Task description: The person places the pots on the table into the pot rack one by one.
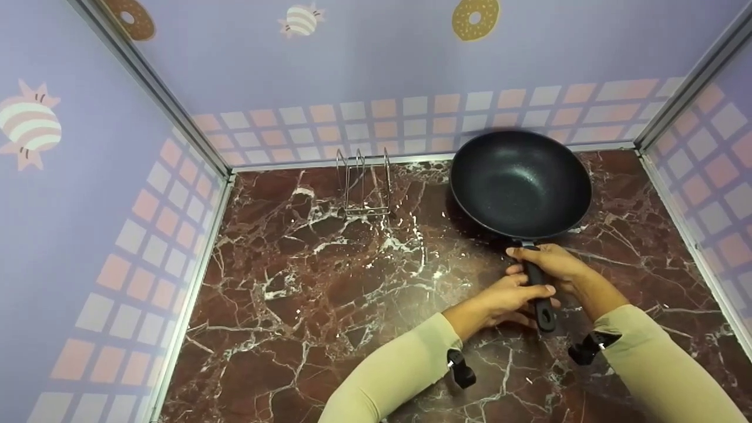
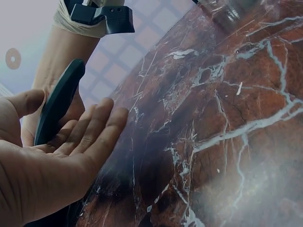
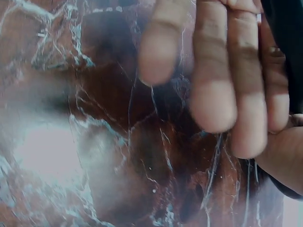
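Observation:
A black wok (image 1: 520,182) is at the right back, its inside facing up toward the head camera and its black handle (image 1: 546,317) pointing toward the person. My right hand (image 1: 561,264) holds the handle close to the pan, thumb across the top and fingers underneath. Lower down the handle, my left hand (image 1: 505,298) has its thumb on top and its fingers below. In the left wrist view the handle (image 2: 59,106) lies between that thumb and nearly straight fingers. The right wrist view shows the right fingers (image 3: 213,94) stretched out above the marbled surface.
A wire rack (image 1: 367,212) stands on the dark red marbled countertop (image 1: 258,341) near the back wall, left of the wok. Patterned walls enclose the counter at the back, left and right. Black wrist cameras (image 1: 461,370) sit on both sleeves.

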Demonstrator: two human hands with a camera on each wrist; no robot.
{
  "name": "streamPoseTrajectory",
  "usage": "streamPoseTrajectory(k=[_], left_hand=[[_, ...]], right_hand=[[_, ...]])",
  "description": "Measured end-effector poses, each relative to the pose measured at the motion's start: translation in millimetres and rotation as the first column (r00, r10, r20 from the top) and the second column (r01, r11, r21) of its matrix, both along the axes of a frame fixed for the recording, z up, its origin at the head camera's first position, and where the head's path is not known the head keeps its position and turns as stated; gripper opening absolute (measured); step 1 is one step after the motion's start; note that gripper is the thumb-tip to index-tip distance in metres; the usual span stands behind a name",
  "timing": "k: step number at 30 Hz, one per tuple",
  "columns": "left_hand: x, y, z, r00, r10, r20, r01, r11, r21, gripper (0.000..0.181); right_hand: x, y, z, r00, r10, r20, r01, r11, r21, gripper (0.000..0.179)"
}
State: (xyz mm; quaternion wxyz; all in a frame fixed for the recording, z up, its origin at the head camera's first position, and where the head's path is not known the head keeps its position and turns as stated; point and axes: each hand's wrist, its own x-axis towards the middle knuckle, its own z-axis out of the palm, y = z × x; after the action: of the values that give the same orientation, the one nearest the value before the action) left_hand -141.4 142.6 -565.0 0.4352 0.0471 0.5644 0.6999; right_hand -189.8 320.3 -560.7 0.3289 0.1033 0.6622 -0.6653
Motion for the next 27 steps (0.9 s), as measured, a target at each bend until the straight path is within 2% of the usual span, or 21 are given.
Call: streamPoseTrajectory(k=[3, 7, 10, 13, 15, 18, 22, 27], left_hand=[[0.7, 0.8, 0.1, 1.000, -0.001, 0.015, 0.001, 1.000, 0.020, 0.013], [1.4, 1.9, 0.9, 0.999, -0.008, 0.052, 0.006, 0.999, 0.046, 0.011], [1.7, 2.8, 1.0, 0.992, -0.024, 0.122, 0.013, 0.995, 0.095, 0.015], [1.9, 3.7, 1.0, 0.976, -0.041, 0.216, 0.006, 0.987, 0.160, 0.024], [1.8, 4.2, 0.6, 0.963, -0.053, 0.263, 0.000, 0.980, 0.198, 0.026], [1.8, 4.0, 0.2, 0.952, -0.069, 0.300, -0.006, 0.970, 0.242, 0.025], [3.3, 3.1, 0.0, 0.946, -0.070, 0.316, -0.016, 0.965, 0.261, 0.026], [5.1, 4.2, 0.6, 0.947, -0.062, 0.314, -0.023, 0.965, 0.261, 0.030]], right_hand=[[-0.2, -0.3, -1.7, 0.998, -0.022, 0.061, 0.027, 0.996, -0.084, 0.033], [-1.6, -0.4, -1.5, 0.989, -0.041, 0.143, 0.073, 0.972, -0.222, 0.031], [-3.4, -0.7, -0.1, 0.981, -0.052, 0.188, 0.108, 0.947, -0.304, 0.034], [-5.1, -2.1, 0.7, 0.978, -0.044, 0.204, 0.118, 0.924, -0.365, 0.038], [-5.8, -3.7, 0.6, 0.978, -0.037, 0.204, 0.116, 0.911, -0.395, 0.038], [-6.2, -6.9, 0.6, 0.977, -0.035, 0.210, 0.118, 0.910, -0.397, 0.039], [-6.2, -8.1, 0.7, 0.974, 0.005, 0.227, 0.088, 0.913, -0.397, 0.048], [-6.3, -5.7, 1.0, 0.965, 0.115, 0.236, 0.013, 0.878, -0.479, 0.058]])
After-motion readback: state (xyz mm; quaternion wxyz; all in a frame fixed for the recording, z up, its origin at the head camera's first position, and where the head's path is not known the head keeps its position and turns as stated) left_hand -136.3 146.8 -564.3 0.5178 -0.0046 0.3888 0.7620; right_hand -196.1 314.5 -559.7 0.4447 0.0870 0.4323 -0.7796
